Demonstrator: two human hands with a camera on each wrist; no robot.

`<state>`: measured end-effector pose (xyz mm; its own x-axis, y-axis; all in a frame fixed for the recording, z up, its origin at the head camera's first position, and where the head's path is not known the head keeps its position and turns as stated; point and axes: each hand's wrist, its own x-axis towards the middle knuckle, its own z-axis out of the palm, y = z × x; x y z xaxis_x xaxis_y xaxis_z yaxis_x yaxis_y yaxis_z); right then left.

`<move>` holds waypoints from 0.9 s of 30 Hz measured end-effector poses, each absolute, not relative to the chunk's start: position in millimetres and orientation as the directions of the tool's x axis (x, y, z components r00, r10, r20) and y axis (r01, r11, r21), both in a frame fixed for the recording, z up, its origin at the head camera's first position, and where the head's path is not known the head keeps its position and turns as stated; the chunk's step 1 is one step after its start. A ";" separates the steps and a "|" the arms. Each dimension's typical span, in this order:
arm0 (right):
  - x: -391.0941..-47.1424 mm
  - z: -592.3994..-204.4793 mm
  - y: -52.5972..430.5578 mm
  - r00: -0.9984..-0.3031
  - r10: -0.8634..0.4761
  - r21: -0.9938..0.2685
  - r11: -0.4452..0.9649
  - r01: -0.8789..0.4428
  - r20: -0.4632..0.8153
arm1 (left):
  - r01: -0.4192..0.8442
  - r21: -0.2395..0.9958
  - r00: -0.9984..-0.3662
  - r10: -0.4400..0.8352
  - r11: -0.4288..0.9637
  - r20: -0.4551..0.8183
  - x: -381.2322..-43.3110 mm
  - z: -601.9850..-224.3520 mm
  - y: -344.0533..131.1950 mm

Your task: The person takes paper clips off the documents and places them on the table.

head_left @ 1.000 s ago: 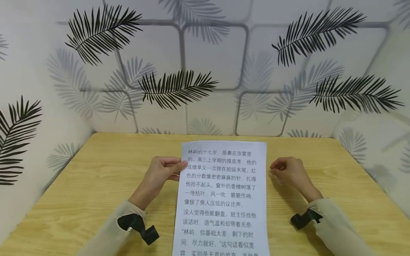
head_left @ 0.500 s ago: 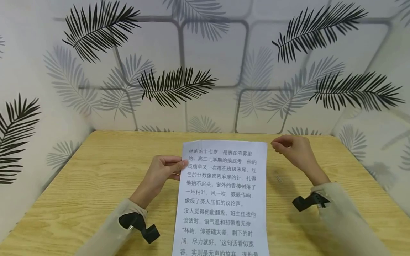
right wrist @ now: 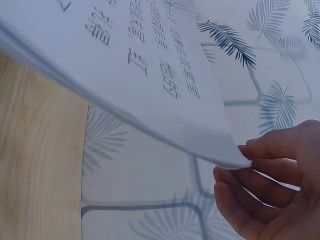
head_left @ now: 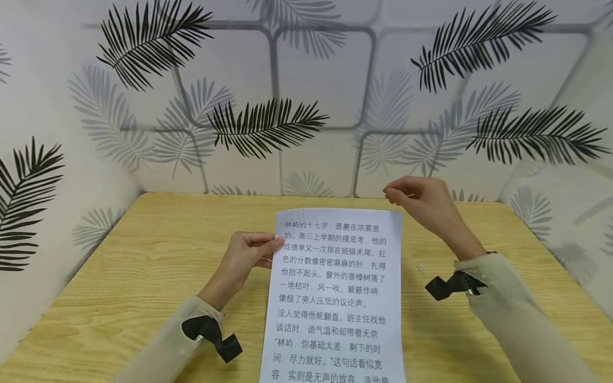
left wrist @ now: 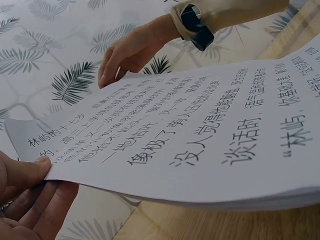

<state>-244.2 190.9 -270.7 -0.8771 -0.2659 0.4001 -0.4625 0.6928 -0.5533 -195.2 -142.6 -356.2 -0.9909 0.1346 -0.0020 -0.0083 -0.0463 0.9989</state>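
Note:
A stack of white printed sheets (head_left: pixel 335 298) stands raised from the table, its text facing the person. My left hand (head_left: pixel 246 255) pinches its left edge near the top, thumb in front and fingers behind, as the left wrist view also shows. Just beyond the upper right corner is my right hand (head_left: pixel 421 205), thumb and forefinger drawn together. In the right wrist view the paper's corner overlaps the right fingertips (right wrist: pixel 227 172); touch is unclear. A small pale sliver shows between the right fingers in the left wrist view, too unclear to name. A paper clip (head_left: pixel 420 267) lies right of the sheets.
The wooden table (head_left: pixel 158 255) reaches back to walls (head_left: pixel 316 159) patterned with dark and grey leaves. A black wrist camera (head_left: pixel 210 338) is strapped to the left sleeve, another wrist camera (head_left: pixel 450 287) to the right one.
My right hand has risen from beside the paper clip, then swung left to the sheets' upper right corner, leaving the clip in plain sight. My left hand and the sheets have hardly moved.

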 end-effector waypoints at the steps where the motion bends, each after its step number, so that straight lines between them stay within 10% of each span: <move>1: -243.8 -268.4 187.2 -0.874 -0.276 -0.553 0.688 -0.469 0.399 | -0.007 0.999 -0.991 0.133 -0.045 -0.001 -195.4 -356.2 -142.6; 27: -241.2 -270.3 109.5 -0.760 -0.497 -0.518 0.557 -0.649 0.418 | 0.013 0.998 -0.989 0.143 -0.063 0.022 -193.0 -359.0 -142.3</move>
<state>-241.2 109.5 -270.3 -0.7605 -0.4971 0.4178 -0.6489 0.5573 -0.5180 -193.0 -142.3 -359.0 -0.9894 0.1434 0.0222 0.0132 -0.0635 0.9979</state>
